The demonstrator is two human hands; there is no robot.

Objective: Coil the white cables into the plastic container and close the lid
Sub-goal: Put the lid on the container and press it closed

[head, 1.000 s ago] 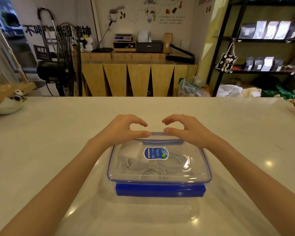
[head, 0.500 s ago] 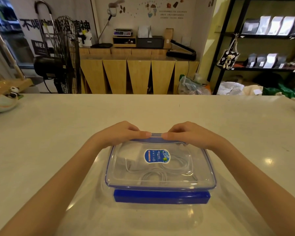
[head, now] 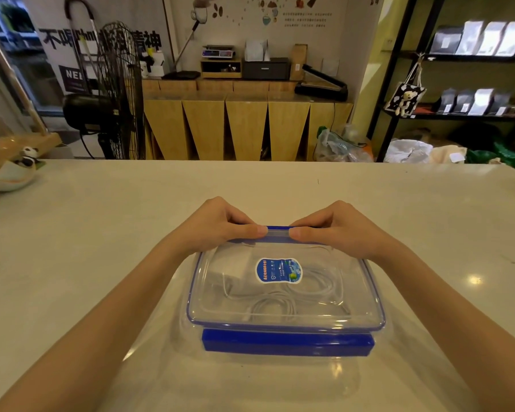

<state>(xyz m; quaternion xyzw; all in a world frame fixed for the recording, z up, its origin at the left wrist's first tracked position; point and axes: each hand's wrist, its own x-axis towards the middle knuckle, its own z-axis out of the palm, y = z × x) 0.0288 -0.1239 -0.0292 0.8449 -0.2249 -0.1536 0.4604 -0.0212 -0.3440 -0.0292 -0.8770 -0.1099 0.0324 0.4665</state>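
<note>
A clear plastic container (head: 366,295) with blue trim sits on the pale table in front of me. Its transparent lid (head: 324,310), with a blue oval sticker, lies on top. Coiled white cables (head: 275,306) and a white adapter show through the lid. The near blue clasp (head: 287,343) is folded down against the front wall. My left hand (head: 217,226) and my right hand (head: 338,228) pinch the far blue clasp (head: 277,231), thumbs on top and fingers curled over its far side.
The table (head: 101,248) stretches wide on both sides. A pale bowl with a small panda figure (head: 11,171) rests at the far left edge. Beyond the table stand a floor fan (head: 113,93), a wooden counter and black shelves.
Both hands have dropped from raised, curled fingers onto the far clasp and closed over it. The lid's far edge now sits lower on the container.
</note>
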